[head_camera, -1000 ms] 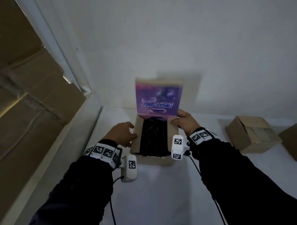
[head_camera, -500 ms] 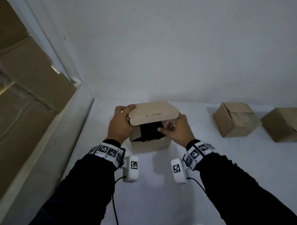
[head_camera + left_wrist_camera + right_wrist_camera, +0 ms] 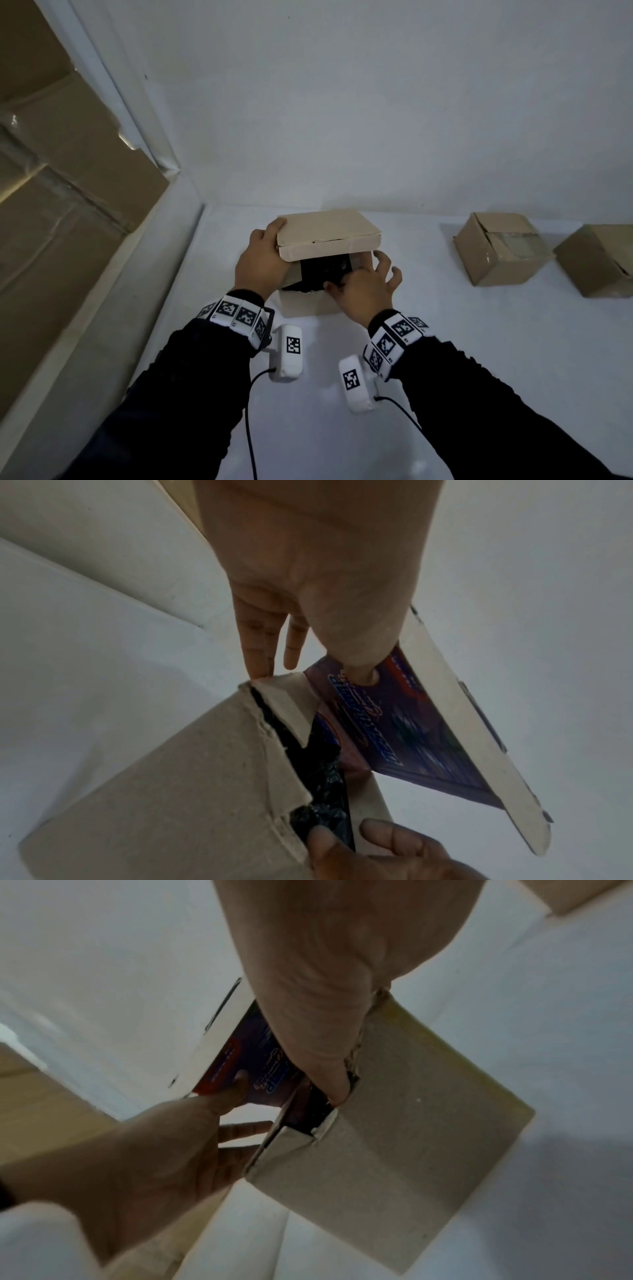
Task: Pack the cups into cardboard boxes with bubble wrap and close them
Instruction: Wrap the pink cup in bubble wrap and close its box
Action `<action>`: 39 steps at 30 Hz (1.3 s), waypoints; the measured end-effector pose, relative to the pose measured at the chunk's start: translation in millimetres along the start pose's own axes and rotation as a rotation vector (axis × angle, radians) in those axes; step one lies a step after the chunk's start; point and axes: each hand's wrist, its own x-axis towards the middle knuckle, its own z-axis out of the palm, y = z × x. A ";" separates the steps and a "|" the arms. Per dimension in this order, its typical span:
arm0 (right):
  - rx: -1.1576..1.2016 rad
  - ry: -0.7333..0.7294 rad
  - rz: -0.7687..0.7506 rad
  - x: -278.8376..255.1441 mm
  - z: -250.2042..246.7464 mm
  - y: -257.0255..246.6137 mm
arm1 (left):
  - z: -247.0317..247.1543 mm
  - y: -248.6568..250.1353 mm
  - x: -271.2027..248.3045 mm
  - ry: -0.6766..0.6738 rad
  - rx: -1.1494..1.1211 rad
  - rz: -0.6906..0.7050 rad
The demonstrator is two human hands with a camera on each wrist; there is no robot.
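In the head view a small cardboard box (image 3: 305, 301) sits on the white table (image 3: 445, 359) near its far edge, toward the far left corner, with its lid (image 3: 329, 233) tipped down but not yet shut, so dark wrapping (image 3: 325, 274) shows in the gap. The left hand (image 3: 263, 260) grips the lid's left end, fingers curled over the top edge; the right hand (image 3: 366, 284) is at the box's right front corner with fingers spread and the thumb toward the opening. Two closed boxes (image 3: 500, 246) stand well apart along the table's right side. From the left wrist, the left hand (image 3: 308, 588) has its thumb pressed against the lid's printed purple underside (image 3: 404, 729) while the fingers reach behind it; a small side flap (image 3: 287, 704) stands at the corner above the crinkled dark wrapping (image 3: 325, 799). From the right wrist, the right hand's (image 3: 325, 988) thumb presses into the box corner at the torn rim, tucking the wrapping down; how its other fingers lie cannot be told here. The thin board looks light and easily creased, so the lid is best held by its folded edges, with the box wall (image 3: 411, 1137) steadied from outside. The contents are probably fragile, so closing should be gentle.
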 end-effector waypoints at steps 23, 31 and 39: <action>0.568 0.377 -0.326 -36.6 30.9 36.6 | 16.6 -29.2 -18.2 0.113 -0.299 0.107; 1.028 0.474 -0.097 -29.0 22.2 29.6 | 14.1 -36.9 -48.4 0.108 -0.366 0.260; 1.011 0.521 -0.003 -21.6 15.0 33.6 | 21.9 -40.0 -50.2 0.304 -0.114 0.268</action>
